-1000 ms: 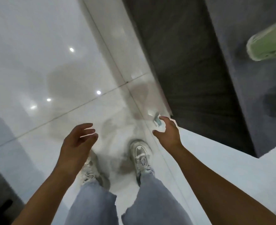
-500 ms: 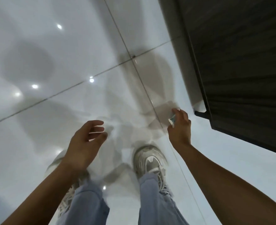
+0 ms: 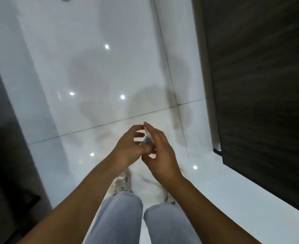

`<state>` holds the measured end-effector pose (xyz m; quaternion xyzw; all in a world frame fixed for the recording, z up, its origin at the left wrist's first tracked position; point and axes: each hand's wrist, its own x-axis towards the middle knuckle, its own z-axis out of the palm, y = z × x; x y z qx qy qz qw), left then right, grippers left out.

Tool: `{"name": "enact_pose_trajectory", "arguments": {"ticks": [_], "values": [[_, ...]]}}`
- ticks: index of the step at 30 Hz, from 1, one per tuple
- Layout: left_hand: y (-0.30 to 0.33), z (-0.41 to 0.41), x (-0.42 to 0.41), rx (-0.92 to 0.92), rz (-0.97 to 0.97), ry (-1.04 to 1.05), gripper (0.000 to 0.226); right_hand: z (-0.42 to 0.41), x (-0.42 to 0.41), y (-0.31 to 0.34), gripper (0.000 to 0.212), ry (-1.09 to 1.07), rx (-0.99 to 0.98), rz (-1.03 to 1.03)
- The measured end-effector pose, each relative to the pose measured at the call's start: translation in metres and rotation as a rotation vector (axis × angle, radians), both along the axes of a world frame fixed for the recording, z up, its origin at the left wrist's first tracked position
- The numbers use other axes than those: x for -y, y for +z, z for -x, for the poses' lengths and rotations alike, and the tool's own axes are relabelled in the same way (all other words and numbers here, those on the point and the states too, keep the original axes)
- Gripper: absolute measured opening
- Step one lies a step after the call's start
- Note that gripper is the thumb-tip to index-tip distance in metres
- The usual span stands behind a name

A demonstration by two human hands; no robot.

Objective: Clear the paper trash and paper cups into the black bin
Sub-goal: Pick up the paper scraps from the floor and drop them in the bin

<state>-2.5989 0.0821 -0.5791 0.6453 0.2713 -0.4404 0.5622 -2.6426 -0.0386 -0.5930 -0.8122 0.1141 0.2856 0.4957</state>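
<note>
Both hands meet over white floor (image 3: 96, 71): left hand (image 3: 127, 148) and right hand (image 3: 160, 155) clamped on small paper scrap (image 3: 147, 140), likely compacting it for bin; bin unseen.

The two hands meet in front of the person's body, above the glossy white tiled floor (image 3: 96, 71). The left hand (image 3: 127, 148) sits just left of the right hand (image 3: 160, 155), and a small crumpled grey scrap of paper (image 3: 147, 140) lies between them, touching both. Below the hands are the person's two pale sneakers (image 3: 121, 181) on the floor. A dark wood-grain panel (image 3: 261, 85) stands to the right, and another dark surface (image 3: 6, 155) runs along the left edge.
</note>
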Motion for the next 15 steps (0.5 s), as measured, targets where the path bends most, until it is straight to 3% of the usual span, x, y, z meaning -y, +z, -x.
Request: {"name": "enact_pose_trajectory", "arguments": {"ticks": [10,15], "values": [[0.143,-0.074,-0.125,0.088,-0.038,0.283,0.048,-0.092,-0.119,0.145,0.088,0.146,-0.002,-0.037],[0.180,-0.116,-0.187,0.153,-0.204,0.443,0.042,-0.161,-0.151,0.176,0.085,0.341,0.082,0.081]]}}
